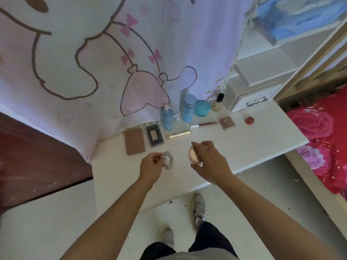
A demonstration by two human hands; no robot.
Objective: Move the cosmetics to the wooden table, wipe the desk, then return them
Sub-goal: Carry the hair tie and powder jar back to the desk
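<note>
At frame centre over the desk (244,143), our left hand (150,167) is pinching the soft, light scrunchie (168,160) while our right hand (208,163) is gripping the rigid, probably breakable compact (194,154) by its rim.

Right, looking down at myself: my left hand (150,169) and right hand (210,164) are bare, and both forearms run bare all the way back to the frame's edge. At the very bottom there's the hem of my grey top (189,257). Under it, black trousers (208,239), plain and a bit loose in the leg. On my feet, pale grey-white trainers: the right trainer (199,209) shows dark laces and dark side patches, the left trainer (167,238) comes out too blurred for detail.
</note>
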